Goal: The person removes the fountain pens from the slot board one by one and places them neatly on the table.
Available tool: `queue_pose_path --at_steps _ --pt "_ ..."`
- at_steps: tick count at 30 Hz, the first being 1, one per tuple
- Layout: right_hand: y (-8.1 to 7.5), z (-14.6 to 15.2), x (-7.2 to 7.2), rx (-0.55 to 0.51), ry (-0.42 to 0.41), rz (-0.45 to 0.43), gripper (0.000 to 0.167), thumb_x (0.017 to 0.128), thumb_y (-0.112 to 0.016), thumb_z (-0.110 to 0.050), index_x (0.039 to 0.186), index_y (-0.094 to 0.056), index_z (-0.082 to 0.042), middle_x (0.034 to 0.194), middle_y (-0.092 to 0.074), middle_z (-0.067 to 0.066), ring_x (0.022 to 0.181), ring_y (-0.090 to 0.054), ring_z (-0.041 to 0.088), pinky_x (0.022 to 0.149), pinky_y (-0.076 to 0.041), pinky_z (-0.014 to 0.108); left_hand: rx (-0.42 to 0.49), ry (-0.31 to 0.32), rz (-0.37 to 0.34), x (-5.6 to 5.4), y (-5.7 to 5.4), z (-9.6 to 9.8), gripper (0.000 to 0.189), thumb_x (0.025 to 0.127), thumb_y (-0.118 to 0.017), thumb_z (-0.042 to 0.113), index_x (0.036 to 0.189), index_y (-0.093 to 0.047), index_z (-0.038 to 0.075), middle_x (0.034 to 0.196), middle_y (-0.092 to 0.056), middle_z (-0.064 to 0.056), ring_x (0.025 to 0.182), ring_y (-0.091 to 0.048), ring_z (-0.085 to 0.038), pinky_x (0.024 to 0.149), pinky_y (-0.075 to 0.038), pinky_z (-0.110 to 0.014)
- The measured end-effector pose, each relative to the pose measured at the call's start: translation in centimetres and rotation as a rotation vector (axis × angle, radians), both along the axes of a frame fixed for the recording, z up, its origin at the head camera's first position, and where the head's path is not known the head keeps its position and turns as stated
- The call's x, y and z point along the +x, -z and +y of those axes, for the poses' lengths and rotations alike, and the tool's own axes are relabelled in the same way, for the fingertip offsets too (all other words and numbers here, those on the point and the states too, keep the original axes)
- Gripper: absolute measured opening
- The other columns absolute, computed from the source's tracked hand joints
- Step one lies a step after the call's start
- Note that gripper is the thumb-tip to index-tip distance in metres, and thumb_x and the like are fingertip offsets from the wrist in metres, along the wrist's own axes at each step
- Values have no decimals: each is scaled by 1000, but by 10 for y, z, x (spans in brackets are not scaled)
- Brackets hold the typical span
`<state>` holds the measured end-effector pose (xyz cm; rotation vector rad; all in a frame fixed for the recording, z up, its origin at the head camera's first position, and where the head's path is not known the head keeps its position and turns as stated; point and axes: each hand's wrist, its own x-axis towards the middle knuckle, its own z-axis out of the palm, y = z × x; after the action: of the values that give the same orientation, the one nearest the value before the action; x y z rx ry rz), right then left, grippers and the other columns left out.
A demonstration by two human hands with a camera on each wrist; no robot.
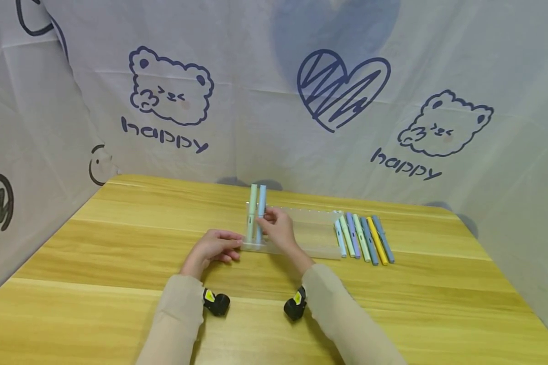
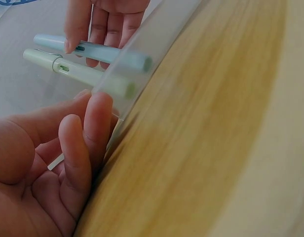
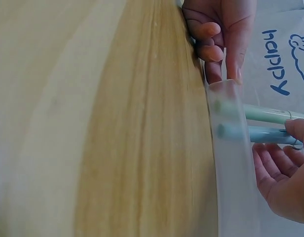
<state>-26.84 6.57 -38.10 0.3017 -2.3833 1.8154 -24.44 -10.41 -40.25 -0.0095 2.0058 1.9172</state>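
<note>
A translucent plastic pen stand (image 1: pixel 317 251) lies on the table, its low front lip (image 3: pixel 236 192) close to me in the right wrist view. At its left end, my left hand (image 1: pixel 215 247) grips the corner between thumb and fingers. A light green pen (image 2: pixel 83 74) with a clip stands in the leftmost place, its lower end behind the frosted lip. Beside it is a light blue pen (image 1: pixel 262 198), also with its lower end behind the lip. My right hand (image 1: pixel 279 229) pinches this blue pen by the barrel, thumb on the near side.
Right of the stand, several pens (image 1: pixel 357 235) in blue, green, purple and yellow lie side by side, the nearest touching or overlapping its right end. The wooden table (image 1: pixel 118 243) runs back to a printed white cloth (image 1: pixel 255 101). Black wrist cameras (image 1: pixel 218 304) sit on both sleeves.
</note>
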Motion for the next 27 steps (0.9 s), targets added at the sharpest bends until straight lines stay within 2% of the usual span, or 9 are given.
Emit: queue_pose_path --at_steps 4,14,21,27 --pt "1 0 0 -9 13 -1 26 81 -62 0 104 -57 11 87 -59 20 71 -57 19 56 -54 27 3 -2 0 0 -1 1 30 88 -55 4 114 -53 -12 72 -64 -9 52 -58 -9 46 -48 -18" --pt "1 0 2 -15 29 28 25 80 -64 2 103 -58 11 86 -61 21 70 -59 21 54 -54 27 -2 5 1 1 -1 0 31 88 -54 4 114 -52 -12 72 -63 -9 52 -58 -9 46 -48 -18" --pt "1 -1 5 -15 25 98 25 78 -65 4 102 -59 12 85 -62 23 71 -61 27 54 -54 29 -10 8 2 1 -2 0 31 89 -54 4 115 -52 -12 73 -63 -9 53 -58 -9 46 -48 -18" --pt "-1 -1 8 5 22 160 27 79 -65 3 103 -59 13 84 -62 22 72 -60 27 56 -54 26 -13 6 3 1 -2 0 31 88 -54 4 115 -52 -12 73 -64 -9 53 -58 -9 46 -48 -18"
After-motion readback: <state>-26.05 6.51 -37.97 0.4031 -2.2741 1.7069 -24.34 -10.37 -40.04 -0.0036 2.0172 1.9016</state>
